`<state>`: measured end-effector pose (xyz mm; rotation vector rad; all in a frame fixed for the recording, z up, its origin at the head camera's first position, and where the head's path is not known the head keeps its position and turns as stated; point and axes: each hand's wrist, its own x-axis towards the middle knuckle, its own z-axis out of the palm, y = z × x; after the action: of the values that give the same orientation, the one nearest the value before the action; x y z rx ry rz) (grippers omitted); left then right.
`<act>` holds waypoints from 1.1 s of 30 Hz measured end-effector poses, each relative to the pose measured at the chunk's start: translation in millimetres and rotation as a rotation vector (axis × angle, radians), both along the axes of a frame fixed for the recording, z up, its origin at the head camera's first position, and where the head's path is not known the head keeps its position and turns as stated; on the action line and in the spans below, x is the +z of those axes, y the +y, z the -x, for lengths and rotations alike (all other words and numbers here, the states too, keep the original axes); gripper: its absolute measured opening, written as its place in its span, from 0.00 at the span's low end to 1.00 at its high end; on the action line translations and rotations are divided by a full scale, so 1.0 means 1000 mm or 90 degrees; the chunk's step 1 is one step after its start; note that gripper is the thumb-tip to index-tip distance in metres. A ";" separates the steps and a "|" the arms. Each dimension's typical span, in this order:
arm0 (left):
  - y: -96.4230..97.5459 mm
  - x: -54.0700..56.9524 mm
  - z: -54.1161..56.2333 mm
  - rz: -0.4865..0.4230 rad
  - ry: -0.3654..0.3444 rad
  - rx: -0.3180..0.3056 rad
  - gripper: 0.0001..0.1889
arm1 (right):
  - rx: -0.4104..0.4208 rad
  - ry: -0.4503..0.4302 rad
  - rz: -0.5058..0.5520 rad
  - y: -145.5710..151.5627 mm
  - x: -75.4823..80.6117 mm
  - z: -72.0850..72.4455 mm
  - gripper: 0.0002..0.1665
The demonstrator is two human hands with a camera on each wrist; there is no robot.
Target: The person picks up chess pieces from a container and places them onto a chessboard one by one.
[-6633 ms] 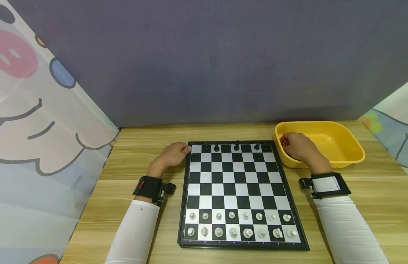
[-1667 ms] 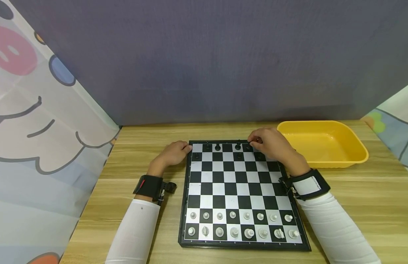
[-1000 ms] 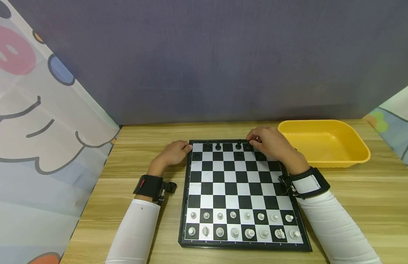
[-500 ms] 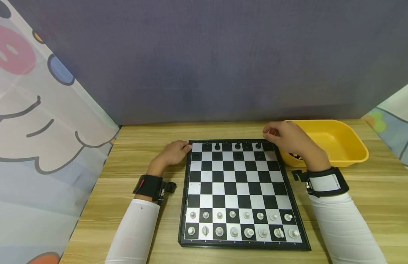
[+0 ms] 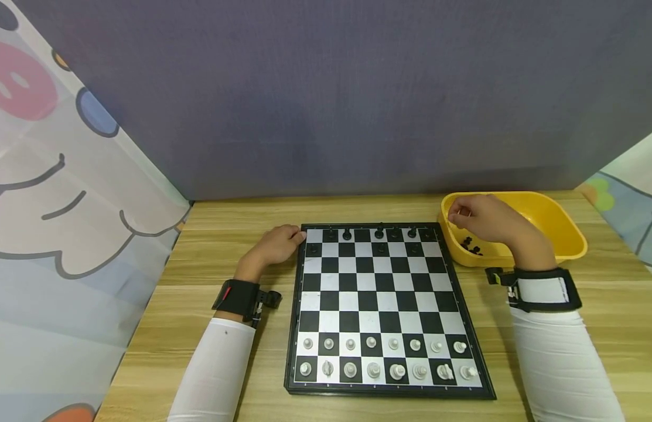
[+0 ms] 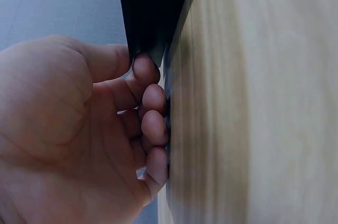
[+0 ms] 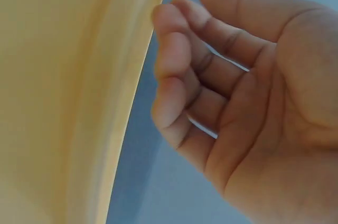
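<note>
My left hand (image 5: 278,244) pinches the far left corner of the black-framed chessboard (image 5: 290,351) between thumb and index finger; in the left wrist view the fingers (image 6: 154,129) curl beside the board's dark edge (image 6: 150,18). My right hand (image 5: 486,218) hovers over the left part of a yellow basin (image 5: 572,234), fingers loosely bent and holding nothing. Its fingertips (image 7: 171,55) appear near the basin's rim (image 7: 121,108) in the right wrist view. Several loose black chess pieces (image 5: 470,246) lie in the basin below this hand.
White chess pieces (image 5: 374,370) fill the board's two near rows. Several black pieces (image 5: 379,233) stand on the far row, with a few black ones (image 5: 380,248) in the row before it. A grey panel (image 5: 315,117) rises behind the wooden table (image 5: 225,223).
My right hand went from the basin to the far row, left a black chess piece there, then moved right, back over the basin. The left hand has stayed at the corner.
</note>
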<state>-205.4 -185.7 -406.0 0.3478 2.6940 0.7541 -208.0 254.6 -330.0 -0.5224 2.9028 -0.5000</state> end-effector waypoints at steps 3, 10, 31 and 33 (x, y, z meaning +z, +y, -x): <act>-0.001 -0.001 0.001 0.001 0.004 0.000 0.22 | -0.006 -0.021 -0.007 0.011 -0.003 0.003 0.10; -0.001 -0.001 0.000 -0.003 0.006 -0.003 0.21 | -0.034 -0.101 0.018 0.031 -0.014 0.007 0.10; 0.000 -0.002 0.001 0.001 0.013 -0.009 0.18 | -0.053 -0.210 0.048 0.039 -0.043 0.014 0.12; 0.000 -0.001 0.000 0.003 0.013 -0.008 0.18 | -0.049 -0.206 0.042 0.039 -0.043 0.014 0.13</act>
<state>-205.8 -185.6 -407.2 0.3739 2.7091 0.7453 -221.7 293.4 -373.0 -0.3061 2.6106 -0.6285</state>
